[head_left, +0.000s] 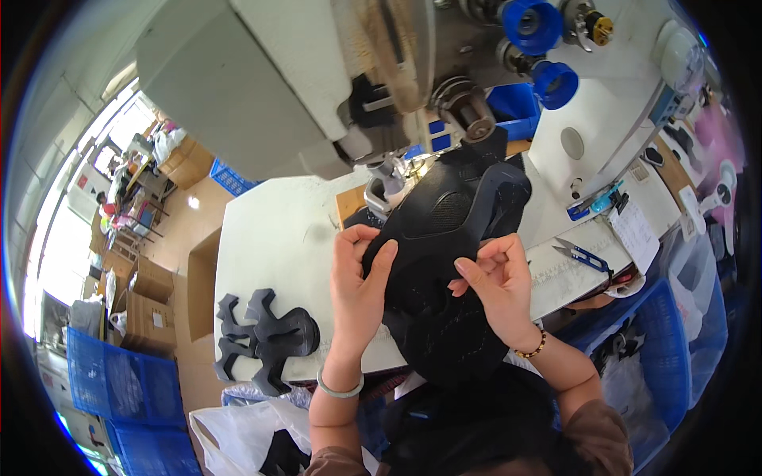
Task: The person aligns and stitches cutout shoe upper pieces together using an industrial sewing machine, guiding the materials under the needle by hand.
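Before a bulky pale-grey metal sewing machine point(258, 95), cut off at the top, a floppy black fabric panel point(429, 258) with a ribbed mesh patch drapes toward the near edge of the smooth white tabletop point(274, 230). The left hand point(355, 285) pinches its left edge between thumb and bent fingers; the right hand point(505, 284) curls at its right side, thumb near fingers, though I can't tell what it grips. Dark folds blur the layers. Tabletop stretches left of the hands; matte black branching cut pieces point(278, 337) lie near left.
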Demonstrator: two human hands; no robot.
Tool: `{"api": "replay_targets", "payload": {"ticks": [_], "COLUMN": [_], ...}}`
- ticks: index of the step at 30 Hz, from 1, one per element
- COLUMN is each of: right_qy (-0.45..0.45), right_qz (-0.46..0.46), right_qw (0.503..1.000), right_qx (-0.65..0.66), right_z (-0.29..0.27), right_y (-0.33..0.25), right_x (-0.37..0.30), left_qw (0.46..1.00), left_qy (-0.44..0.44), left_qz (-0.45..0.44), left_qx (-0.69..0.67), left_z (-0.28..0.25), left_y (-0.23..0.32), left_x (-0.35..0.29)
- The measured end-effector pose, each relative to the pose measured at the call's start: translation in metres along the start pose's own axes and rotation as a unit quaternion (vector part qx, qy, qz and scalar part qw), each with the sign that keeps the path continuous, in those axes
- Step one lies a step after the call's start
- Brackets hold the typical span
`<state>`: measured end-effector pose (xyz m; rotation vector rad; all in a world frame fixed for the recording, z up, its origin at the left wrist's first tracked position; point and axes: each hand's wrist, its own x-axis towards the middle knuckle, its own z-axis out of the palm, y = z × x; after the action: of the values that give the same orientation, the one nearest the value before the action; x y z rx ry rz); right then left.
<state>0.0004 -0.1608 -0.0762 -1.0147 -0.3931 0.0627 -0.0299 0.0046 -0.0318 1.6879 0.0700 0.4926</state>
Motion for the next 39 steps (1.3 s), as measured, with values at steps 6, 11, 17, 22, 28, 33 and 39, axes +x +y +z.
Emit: {"api": "replay_targets", "payload": {"ticks": [6, 11, 17, 22, 28, 33, 39], "right_qy": [0.019, -0.006, -0.021, -0.142, -0.203, -0.199, -0.162], "right_qz": [-0.048, -0.022, -0.004, 0.121, 0.178, 0.172, 0.229], "right_qw": [0.999, 1.0, 0.999, 0.982, 0.963, 0.965, 0.95], "right_qx": [0.016, 0.015, 0.03, 0.046, 0.023, 0.02, 0.136], "right_z": [0.003, -0.004, -0.01, -0.021, -0.028, -0.017, -0.002], "right_y": [0.006, 0.006, 0.003, -0.011, -0.013, -0.027, -0.056], "right_x": [0.001, 0.006, 0.015, 0.043, 0.055, 0.055, 0.065], "left_qw": [0.998, 0.997, 0.999, 0.994, 0.937, 0.945, 0.931], "left_qy": [0.037, 0.037, 0.027, 0.062, 0.082, 0.077, 0.044], "left_qz": [-0.033, -0.023, -0.016, 0.075, 0.2, 0.213, 0.198], "left_qx": [-0.05, -0.064, -0.028, 0.048, 0.275, 0.237, 0.303], "left_z": [0.0, 0.003, 0.008, 0.005, 0.009, 0.009, 0.01], "left_y": [-0.011, -0.008, -0.004, -0.012, -0.002, 0.01, 0.041], "left_x": [0.001, 0.004, 0.008, 0.014, 0.02, 0.023, 0.03]}}
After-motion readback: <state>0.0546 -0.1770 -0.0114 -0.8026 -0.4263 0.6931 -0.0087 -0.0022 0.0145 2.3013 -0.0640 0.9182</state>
